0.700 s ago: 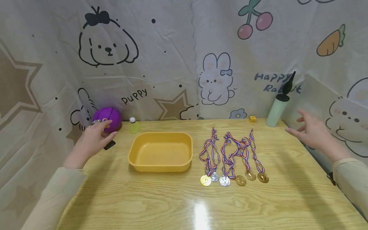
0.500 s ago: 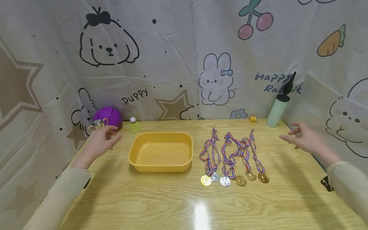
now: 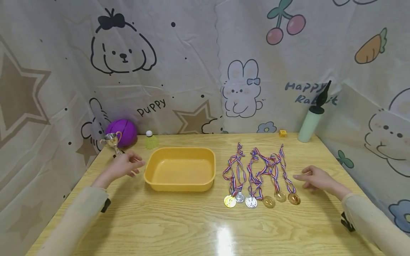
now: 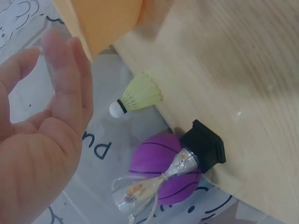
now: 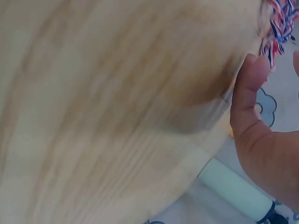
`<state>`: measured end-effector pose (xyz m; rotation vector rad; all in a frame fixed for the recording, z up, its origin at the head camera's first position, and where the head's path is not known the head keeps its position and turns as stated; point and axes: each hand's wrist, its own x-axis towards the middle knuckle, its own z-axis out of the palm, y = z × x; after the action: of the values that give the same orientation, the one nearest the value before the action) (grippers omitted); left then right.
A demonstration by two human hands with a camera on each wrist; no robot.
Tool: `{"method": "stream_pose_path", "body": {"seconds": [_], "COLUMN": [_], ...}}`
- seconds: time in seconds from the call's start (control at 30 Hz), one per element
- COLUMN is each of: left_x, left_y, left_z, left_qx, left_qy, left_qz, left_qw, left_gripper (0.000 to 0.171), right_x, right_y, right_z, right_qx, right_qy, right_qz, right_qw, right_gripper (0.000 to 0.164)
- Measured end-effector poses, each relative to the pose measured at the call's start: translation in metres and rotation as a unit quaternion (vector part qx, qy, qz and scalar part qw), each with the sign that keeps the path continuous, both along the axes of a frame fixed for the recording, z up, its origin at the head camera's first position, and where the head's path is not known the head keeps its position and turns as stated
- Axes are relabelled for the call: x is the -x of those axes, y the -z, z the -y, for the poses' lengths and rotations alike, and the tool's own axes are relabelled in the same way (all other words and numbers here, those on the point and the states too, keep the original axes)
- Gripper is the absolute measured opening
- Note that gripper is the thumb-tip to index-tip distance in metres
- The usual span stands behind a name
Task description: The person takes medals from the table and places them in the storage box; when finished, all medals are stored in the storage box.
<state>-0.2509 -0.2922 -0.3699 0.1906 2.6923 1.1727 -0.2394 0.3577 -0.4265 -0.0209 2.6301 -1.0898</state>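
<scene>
My left hand (image 3: 122, 166) hovers just left of the yellow basin (image 3: 180, 186), its fingers loosely bent around nothing. In the left wrist view the thumb and fingers stand apart. Behind that hand is a small trophy cup (image 3: 112, 140) on a black base (image 4: 204, 145). My right hand (image 3: 317, 179) is in the air just right of several medals, nearest the bronze-coloured medal (image 3: 294, 198) at the end of the row. Nothing is in its relaxed fingers. Tangled red, white and blue ribbons (image 3: 274, 167) run from the medals toward the back.
A purple ball (image 3: 126, 132) and a yellow shuttlecock (image 3: 152, 140) are at the back left. At the back right stand a pale green pump (image 3: 310, 125) with a black nozzle and a small yellow cube (image 3: 283, 133). A printed curtain (image 3: 192, 64) borders the table.
Both hands have moved inward and nearer the front: the left one rightward toward the basin, the right one leftward toward the medals. The trophy cup, earlier partly covered, shows more fully.
</scene>
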Motion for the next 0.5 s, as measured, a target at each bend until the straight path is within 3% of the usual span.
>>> {"method": "stream_pose_path", "body": {"seconds": [0.33, 0.5], "left_x": [0.001, -0.001], "left_y": [0.014, 0.016], "left_z": [-0.004, -0.008], "left_qx": [0.013, 0.008], "left_qy": [-0.002, 0.004], "left_qz": [0.024, 0.036], "left_qw": [0.9996, 0.9993], "left_gripper": [0.04, 0.033], "right_x": [-0.003, -0.002], "right_y": [0.007, 0.011], "right_z": [0.02, 0.028], "right_qx": [0.027, 0.042], "right_qy": [0.006, 0.005], "right_qz": [0.023, 0.024], "right_qw": [0.999, 0.999], "right_gripper": [0.068, 0.063]}}
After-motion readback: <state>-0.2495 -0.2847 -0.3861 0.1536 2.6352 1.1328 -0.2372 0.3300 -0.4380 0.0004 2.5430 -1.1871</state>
